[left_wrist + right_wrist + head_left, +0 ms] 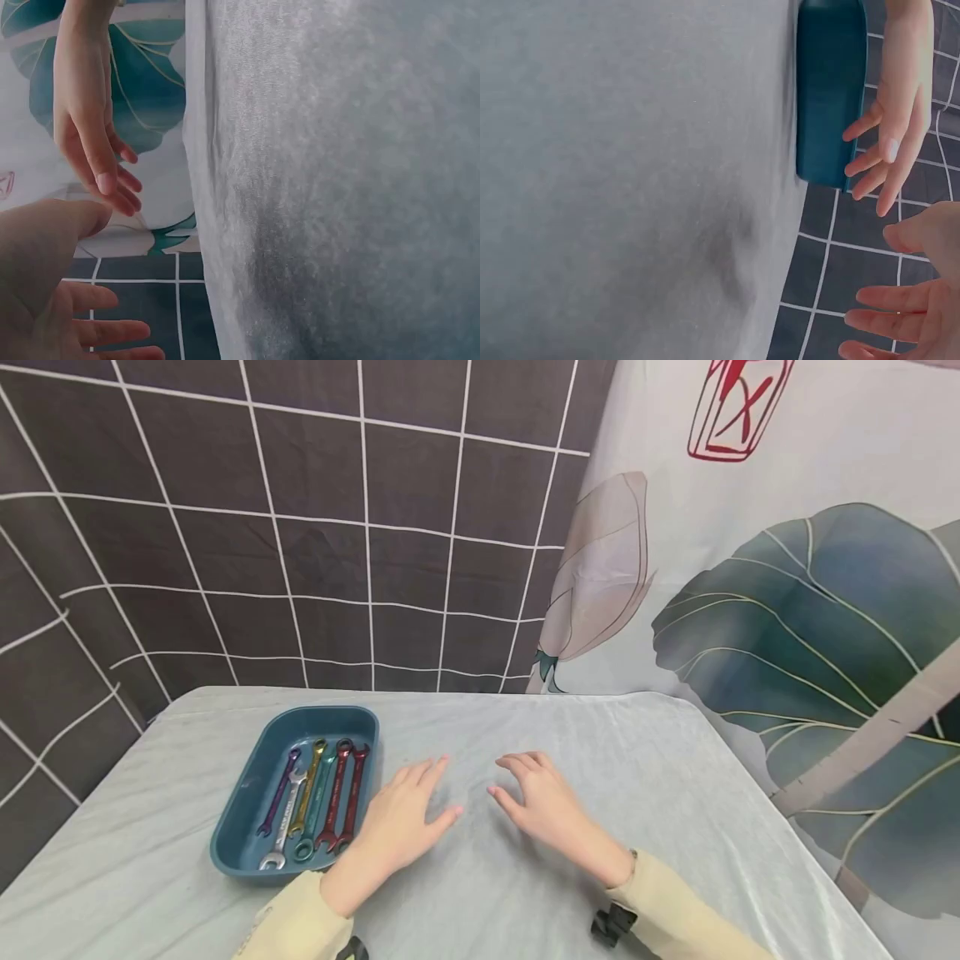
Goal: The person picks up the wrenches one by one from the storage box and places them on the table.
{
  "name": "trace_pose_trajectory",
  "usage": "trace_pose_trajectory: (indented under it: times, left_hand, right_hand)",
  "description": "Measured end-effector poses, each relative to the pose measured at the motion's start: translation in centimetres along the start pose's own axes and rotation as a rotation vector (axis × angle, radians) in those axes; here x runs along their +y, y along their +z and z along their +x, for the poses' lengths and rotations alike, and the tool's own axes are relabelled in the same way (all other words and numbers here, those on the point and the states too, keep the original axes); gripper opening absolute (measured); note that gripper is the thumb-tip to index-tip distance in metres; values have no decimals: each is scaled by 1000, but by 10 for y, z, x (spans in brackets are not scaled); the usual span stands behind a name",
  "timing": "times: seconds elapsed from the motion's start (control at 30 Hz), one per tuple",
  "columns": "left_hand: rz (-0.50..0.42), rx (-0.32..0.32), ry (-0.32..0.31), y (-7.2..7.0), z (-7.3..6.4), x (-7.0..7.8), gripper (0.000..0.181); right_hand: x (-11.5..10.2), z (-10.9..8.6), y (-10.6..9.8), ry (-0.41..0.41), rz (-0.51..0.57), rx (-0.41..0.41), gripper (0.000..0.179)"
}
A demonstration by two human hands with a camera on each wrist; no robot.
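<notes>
My left hand (405,814) hovers above the cloth just right of a blue tray (251,793), fingers spread and holding nothing. Opposite it, my right hand (547,802) is also held over the cloth with relaxed, slightly bent fingers and nothing in them. A gap separates the two hands. Inside the tray lie several combination wrenches side by side: a purple wrench (279,793), a silver wrench (287,818), a gold wrench (306,789), a green wrench (317,806) and two red wrenches, one of them the rightmost red wrench (352,793). The right wrist view shows the tray's outer side only.
A pale grey cloth (600,735) covers the table. Behind it hangs a dark curtain (322,560) with a white grid, and at the right a white curtain (675,527) with leaf prints. A black wrist device (613,924) sits by the right sleeve (675,902).
</notes>
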State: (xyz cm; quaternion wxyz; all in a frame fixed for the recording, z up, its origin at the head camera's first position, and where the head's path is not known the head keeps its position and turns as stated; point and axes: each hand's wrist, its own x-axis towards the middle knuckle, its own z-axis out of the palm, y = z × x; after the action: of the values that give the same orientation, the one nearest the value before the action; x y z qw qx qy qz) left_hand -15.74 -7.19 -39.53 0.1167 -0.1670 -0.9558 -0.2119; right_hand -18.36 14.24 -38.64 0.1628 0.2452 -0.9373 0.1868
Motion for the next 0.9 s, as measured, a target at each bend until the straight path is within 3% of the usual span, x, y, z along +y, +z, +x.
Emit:
trace_pose_trajectory:
  times: [0.3,0.5,0.63,0.9]
  left_hand:
    - [2,33,-11,-7,3,0,58]
    - [-3,15,-24,-12,5,-2,61]
    - [-10,25,-40,-17,4,-4,59]
    - [-91,-13,-92,-29,2,-7,57]
  right_hand:
    - [-8,9,4,-47,22,57,27]
    - [-14,12,4,-55,17,76,25]
    - [-18,15,5,-51,29,69,26]
    - [-26,25,8,-34,42,21,29]
